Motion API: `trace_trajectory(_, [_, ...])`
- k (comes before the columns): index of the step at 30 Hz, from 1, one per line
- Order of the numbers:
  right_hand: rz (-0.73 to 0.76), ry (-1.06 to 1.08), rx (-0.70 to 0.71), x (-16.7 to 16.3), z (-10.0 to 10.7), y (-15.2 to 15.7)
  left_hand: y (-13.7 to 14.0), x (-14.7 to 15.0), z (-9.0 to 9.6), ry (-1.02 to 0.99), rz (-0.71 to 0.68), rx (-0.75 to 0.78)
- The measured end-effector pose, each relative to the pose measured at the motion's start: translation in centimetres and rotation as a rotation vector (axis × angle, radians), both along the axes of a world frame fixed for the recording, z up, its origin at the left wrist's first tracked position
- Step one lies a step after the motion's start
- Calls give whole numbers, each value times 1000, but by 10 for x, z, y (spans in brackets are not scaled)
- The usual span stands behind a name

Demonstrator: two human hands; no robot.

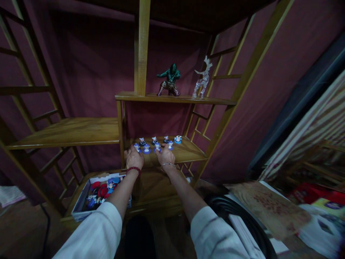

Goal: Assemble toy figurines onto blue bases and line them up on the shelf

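Observation:
Two rows of small figurines stand on the lower right shelf board (185, 153). The front row is purple and white; behind it are dark figurines with pinkish heads, such as this middle dark figurine (154, 140), and a blue-based figurine (178, 139) at the right end. My left hand (133, 158) is closed around the leftmost purple figurine (137, 147), its fingertips partly hidden. With thumb and fingers my right hand (166, 156) grips another purple figurine (157, 146). Between my hands stands a purple figurine (146, 148); one more purple figurine (170, 144) is just beyond my right knuckles.
Lower left, a box (81, 208) holds many red, blue and white figurines. On the board above stand a dark green crouching statue (170, 80) and a clear deer figure (202, 79). A wooden post (120, 133) rises left of my left hand. Black coiled tubing (250, 230) lies lower right.

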State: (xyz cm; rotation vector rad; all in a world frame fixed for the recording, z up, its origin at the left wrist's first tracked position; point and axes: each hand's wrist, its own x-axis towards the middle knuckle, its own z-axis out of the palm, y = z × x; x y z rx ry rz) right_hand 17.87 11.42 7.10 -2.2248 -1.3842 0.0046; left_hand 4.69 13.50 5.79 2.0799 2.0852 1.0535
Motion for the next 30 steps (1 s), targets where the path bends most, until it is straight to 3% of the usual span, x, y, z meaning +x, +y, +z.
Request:
trace_trajectory(7, [38,-50,-113,3,5,6,2,-1,-3,-18,5,-1])
trace_trajectory(22, [132,-84,-170,22,8,12,-1,-1,-1,-21,11,-4])
trace_trajectory(30, [32,-12,-22,15,0,5,0,0,-1,-7,13,4])
